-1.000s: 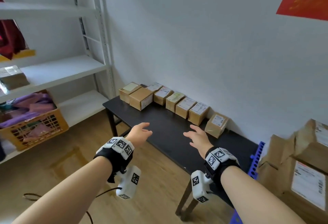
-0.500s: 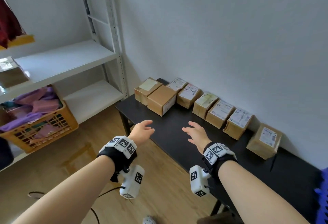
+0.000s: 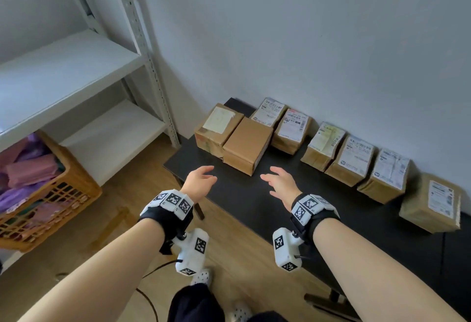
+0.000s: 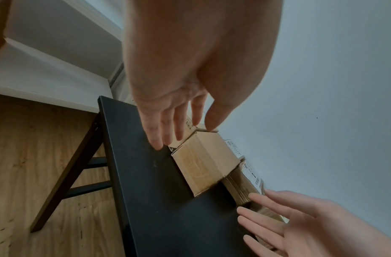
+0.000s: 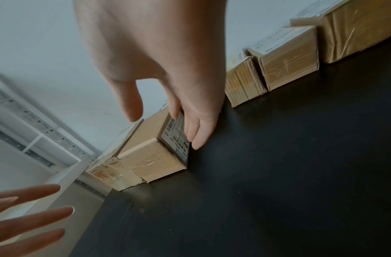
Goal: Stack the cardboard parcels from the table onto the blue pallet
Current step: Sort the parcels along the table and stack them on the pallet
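Several cardboard parcels line the back of a black table (image 3: 254,201) along the wall. The nearest is a plain brown parcel (image 3: 247,144) (image 4: 203,160) (image 5: 150,153) with a label on its right side. A taped parcel (image 3: 216,125) lies to its left. Labelled parcels (image 3: 354,158) run on to the right. My left hand (image 3: 201,181) (image 4: 179,121) hovers open just in front-left of the plain parcel. My right hand (image 3: 279,182) (image 5: 168,113) hovers open at its front-right. Neither touches it. The blue pallet is out of view.
A white metal shelf unit (image 3: 76,79) stands at the left with an orange basket (image 3: 51,194) of purple cloth on its low shelf. Wooden floor (image 3: 122,232) lies before the table. A dark cable (image 3: 150,298) trails on the floor by my feet.
The view has swung left and closer; the pallet and big boxes left the frame. Both hands have moved forward toward the plain brown parcel, still open.
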Tool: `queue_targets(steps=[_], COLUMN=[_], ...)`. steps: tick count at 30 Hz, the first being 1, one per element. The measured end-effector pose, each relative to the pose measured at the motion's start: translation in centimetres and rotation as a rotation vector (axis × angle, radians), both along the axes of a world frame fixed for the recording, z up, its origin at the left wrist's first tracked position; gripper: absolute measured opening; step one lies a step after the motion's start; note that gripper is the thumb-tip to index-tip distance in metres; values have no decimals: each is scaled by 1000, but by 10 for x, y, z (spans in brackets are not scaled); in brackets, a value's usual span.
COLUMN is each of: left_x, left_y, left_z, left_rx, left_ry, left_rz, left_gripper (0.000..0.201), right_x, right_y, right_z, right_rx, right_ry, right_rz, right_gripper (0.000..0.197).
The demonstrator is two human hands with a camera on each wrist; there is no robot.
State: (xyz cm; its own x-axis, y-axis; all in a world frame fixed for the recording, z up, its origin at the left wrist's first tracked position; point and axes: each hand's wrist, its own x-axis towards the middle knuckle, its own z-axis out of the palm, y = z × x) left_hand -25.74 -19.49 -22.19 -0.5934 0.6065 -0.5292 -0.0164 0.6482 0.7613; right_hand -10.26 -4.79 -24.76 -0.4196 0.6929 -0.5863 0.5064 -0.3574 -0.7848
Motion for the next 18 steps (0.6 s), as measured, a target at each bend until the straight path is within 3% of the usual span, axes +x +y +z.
queue_targets(steps=[9,18], left_x=[-81,-96], left_y=[37,70], left_z=[-15,-30], left_rx=[-33,-7], left_ry=[-102,-210], left_rz=[-136,-182], left_gripper=[43,33], right_x=[-53,-79], right_y=[4,22], right_z=[-13,-21], right_rx=[-33,25], right_ry=[-10,-79], right_rz=[-243,-294], right_gripper=[60,73])
